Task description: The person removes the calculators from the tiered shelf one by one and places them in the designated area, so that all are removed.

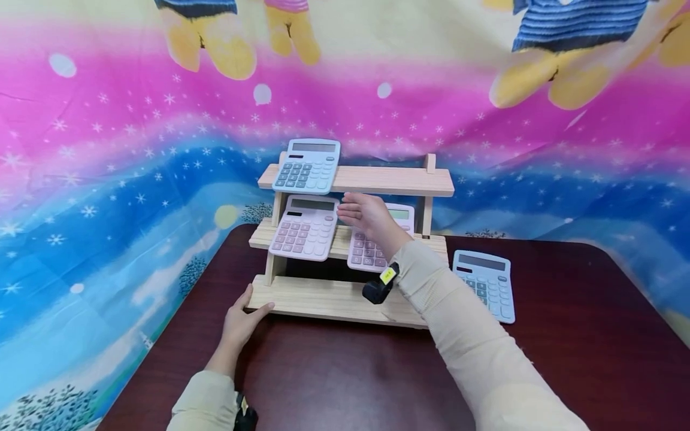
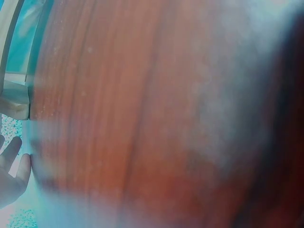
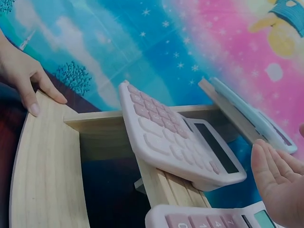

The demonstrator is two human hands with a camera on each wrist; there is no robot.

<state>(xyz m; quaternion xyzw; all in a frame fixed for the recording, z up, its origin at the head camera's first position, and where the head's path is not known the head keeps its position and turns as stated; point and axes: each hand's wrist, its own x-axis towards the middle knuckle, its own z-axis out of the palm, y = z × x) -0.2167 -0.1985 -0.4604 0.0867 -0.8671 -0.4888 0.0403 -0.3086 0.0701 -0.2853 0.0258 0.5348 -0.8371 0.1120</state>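
My left hand (image 1: 241, 320) grips the left front corner of a wooden three-tier stand (image 1: 318, 294), thumb over the bottom board's front edge and fingers at its end. My right hand (image 1: 372, 216), fingers straight and together, is raised before the middle tier and holds nothing. It overlaps a pink calculator (image 1: 369, 254) on the right of that tier. Its fingertips point toward another pink calculator (image 3: 164, 130), which leans on the tier's left side. Above, a light-blue calculator (image 1: 307, 167) leans at the left of the top tier.
A second light-blue calculator (image 1: 493, 284) lies on the dark red-brown table (image 1: 577, 323), right of the stand and partly behind my right sleeve (image 1: 474, 335). A printed cloth (image 1: 135, 161) with snowflakes and bears hangs behind and to the left of the table.
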